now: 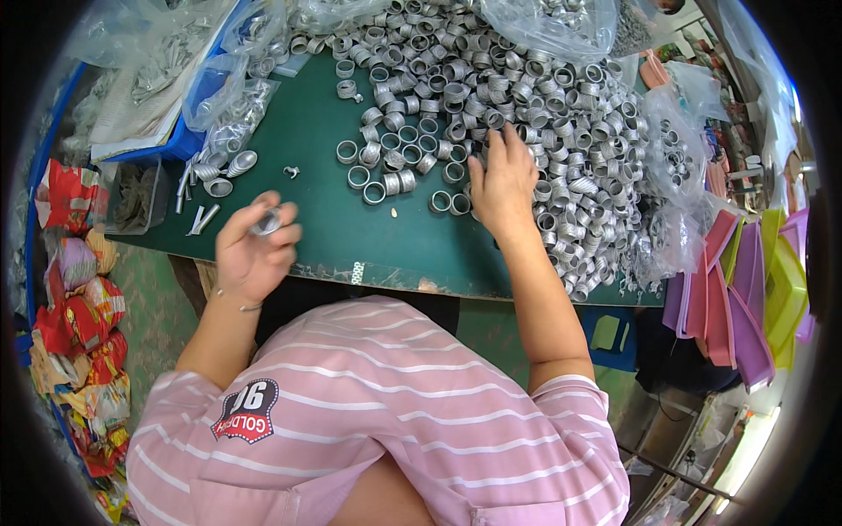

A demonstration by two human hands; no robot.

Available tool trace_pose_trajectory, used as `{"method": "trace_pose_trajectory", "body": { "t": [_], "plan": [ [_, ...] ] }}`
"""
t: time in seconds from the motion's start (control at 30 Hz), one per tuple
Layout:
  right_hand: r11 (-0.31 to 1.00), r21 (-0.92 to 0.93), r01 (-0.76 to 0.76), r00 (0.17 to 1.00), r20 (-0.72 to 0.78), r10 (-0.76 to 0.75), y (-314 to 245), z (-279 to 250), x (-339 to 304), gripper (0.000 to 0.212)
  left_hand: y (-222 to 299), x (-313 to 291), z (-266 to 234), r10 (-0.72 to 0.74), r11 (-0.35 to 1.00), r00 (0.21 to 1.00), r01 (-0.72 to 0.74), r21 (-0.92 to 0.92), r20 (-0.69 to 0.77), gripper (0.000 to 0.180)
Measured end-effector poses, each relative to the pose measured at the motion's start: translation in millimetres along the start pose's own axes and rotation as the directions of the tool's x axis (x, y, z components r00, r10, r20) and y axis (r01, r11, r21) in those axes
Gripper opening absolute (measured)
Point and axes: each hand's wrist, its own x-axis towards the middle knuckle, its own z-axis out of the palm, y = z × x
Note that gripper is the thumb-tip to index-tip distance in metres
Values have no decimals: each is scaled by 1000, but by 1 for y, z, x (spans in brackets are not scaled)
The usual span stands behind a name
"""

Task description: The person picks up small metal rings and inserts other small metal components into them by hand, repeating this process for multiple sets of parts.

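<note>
A silver metal ring [266, 223] is pinched in the fingers of my left hand [247, 252], raised over the table's front edge at the left. My right hand [506, 191] reaches forward with its thumb and fingers apart, the fingertips touching the edge of a large heap of silver metal rings [583, 131]. What lies right under those fingertips is hidden. Left of the right hand, several loose rings [374, 193] stand on the green tabletop [303, 149]. Ring surfaces in the heap look ridged or patterned.
At the left lie small metal parts [219, 186] and a clear plastic tub [140, 197], beside a blue bin [180, 131] with papers. Clear plastic bags [561, 22] rest at the back. Pink, purple and green plastic trays [745, 280] hang at the right.
</note>
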Motion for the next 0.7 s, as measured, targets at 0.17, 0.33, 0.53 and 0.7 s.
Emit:
{"method": "trace_pose_trajectory", "body": {
  "t": [0.17,0.33,0.53,0.7],
  "plan": [
    [984,-170,-57,997,-66,46,24,-7,15,35,42,-78,-41,539,839,723,-418,347,-432,17],
    [954,-298,39,999,-1,-41,34,-12,29,12,73,-129,-106,722,692,293,-304,655,-626,12],
    [998,2,60,993,-103,-60,35,-14,25,11,61,-158,-200,665,615,307,291,733,-681,16],
    [806,578,-128,990,29,137,28,-16,12,12,51,-166,-321,352,734,464,403,547,-813,49]
  ]
}}
